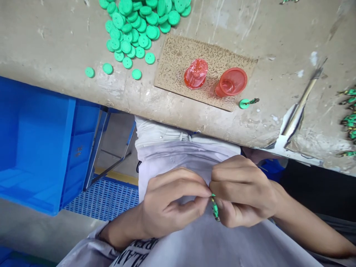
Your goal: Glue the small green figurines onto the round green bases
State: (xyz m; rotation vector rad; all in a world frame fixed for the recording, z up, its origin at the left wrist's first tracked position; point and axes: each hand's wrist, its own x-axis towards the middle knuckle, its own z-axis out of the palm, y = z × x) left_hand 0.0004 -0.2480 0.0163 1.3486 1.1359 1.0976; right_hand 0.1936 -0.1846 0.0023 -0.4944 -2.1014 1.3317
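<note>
Close to my body, both hands are closed and meet at the fingertips. Between them is a small green piece with dark and yellow markings, like a tiny painted figure; its upper end is hidden by fingers. My right hand pinches it between thumb and curled fingers. My left hand pinches at its upper tip with thumb and forefinger. On the table ahead, a green disc with a similar dark and green piece on it lies beside a speckled brown board.
Two small red cups stand on the board, the left one upside down. Many green discs are heaped at the table's far left. A thin brush and several painted pieces lie at right. A blue crate stands left.
</note>
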